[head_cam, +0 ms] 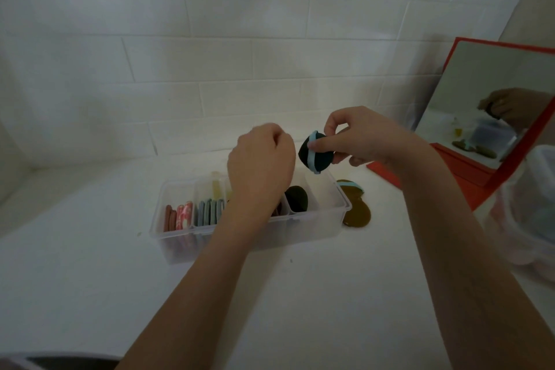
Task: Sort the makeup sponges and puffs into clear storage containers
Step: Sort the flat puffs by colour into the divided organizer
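Head view: the right hand (357, 137) pinched a dark puff (315, 153) by its pale strap above the clear container (327, 213); left hand (261, 165) curled, empty. The puff seemed soft, light.

Right hand (360, 138) pinches dark puff (315, 153) (blue strap) above container (330, 213).
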Motion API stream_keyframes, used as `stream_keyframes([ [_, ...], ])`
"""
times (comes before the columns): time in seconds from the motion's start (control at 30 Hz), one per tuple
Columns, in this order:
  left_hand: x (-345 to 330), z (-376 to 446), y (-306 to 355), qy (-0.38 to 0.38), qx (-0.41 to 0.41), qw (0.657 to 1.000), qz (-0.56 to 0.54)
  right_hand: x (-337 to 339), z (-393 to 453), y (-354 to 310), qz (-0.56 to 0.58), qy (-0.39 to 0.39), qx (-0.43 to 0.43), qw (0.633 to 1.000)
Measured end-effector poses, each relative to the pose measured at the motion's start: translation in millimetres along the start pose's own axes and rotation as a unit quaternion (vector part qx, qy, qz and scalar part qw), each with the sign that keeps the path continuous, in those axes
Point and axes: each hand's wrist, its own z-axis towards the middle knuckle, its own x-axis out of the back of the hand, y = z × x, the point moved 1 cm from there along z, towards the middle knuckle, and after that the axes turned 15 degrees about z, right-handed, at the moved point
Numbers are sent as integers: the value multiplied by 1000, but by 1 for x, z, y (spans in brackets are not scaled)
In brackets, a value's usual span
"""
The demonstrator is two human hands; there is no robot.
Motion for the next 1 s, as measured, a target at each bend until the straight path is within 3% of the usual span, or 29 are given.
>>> stream_keyframes([
  [0.07, -1, 1, 0, -73, -22, 992, 96, 1, 0, -1, -6, 5, 4, 1000],
  [0.17, -4, 1, 2, -153, -118, 963, 191, -3, 0, -1, -20, -5, -1, 1000],
  [0.4, -3, 10, -8, -221, -244, 911, 247, -4, -1, -3, -48, -19, -8, 999],
  [0.63, -8, 11, -18, -263, -279, 903, 194, -1, -5, -6, -53, -21, -10, 998],
  [1.0, -6, 14, -23, -311, -211, 925, 58, -13, -4, -7, -13, -29, -41, 999],
])
